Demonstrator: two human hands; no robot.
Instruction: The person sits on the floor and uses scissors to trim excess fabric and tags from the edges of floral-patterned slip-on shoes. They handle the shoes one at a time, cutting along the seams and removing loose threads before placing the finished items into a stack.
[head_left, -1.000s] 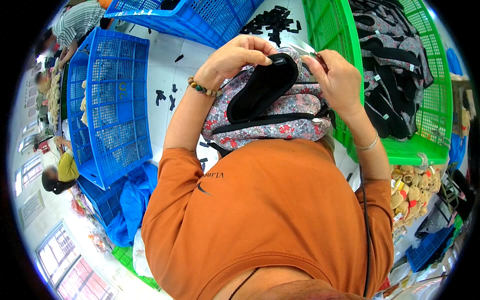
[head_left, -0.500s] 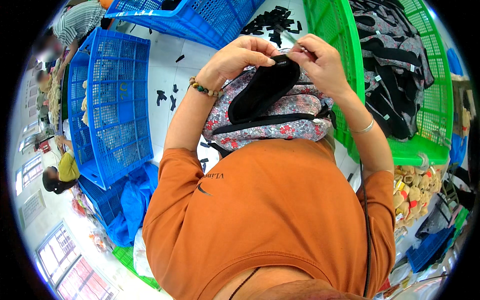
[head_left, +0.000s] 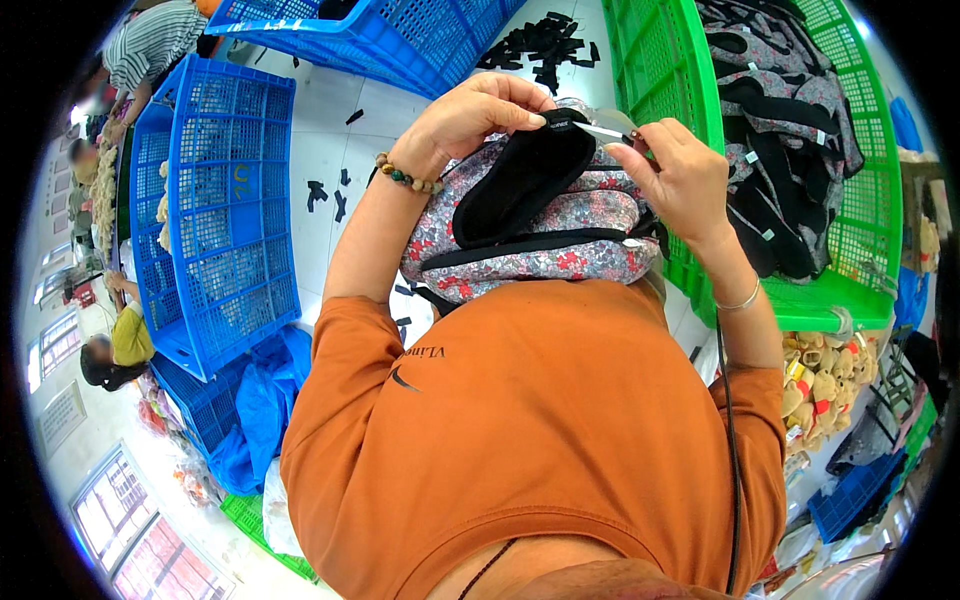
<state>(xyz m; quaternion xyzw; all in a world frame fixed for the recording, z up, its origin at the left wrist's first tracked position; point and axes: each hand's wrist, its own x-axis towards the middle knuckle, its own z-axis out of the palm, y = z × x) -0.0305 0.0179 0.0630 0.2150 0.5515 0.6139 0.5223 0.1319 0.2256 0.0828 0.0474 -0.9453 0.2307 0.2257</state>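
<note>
On my lap lies a stack of padded fabric pieces (head_left: 560, 265), printed with grey, white and red flowers and edged in black. A long black plush flap (head_left: 500, 200) with rounded ends lies on top, a small dark label at its upper end. My left hand (head_left: 490, 115) pinches that upper end between thumb and fingers. My right hand (head_left: 680, 170) is closed, thumb against fingers, on a slim silvery tool (head_left: 603, 131) with a dark end. Its tip points left and touches or nearly touches the flap by the label; its exact kind is unclear.
A green crate (head_left: 665, 120) of similar floral pieces (head_left: 775, 140) stands at right. Blue crates (head_left: 235, 210) stand at left and at the top. Black scraps (head_left: 540, 50) litter the pale floor. Tan plush toys (head_left: 825, 385) are piled at lower right. Other people are at far left.
My right hand has moved right and slightly down, away from the left hand's fingertips, and the silvery tool now shows between them. The left hand keeps its pinch on the flap.
</note>
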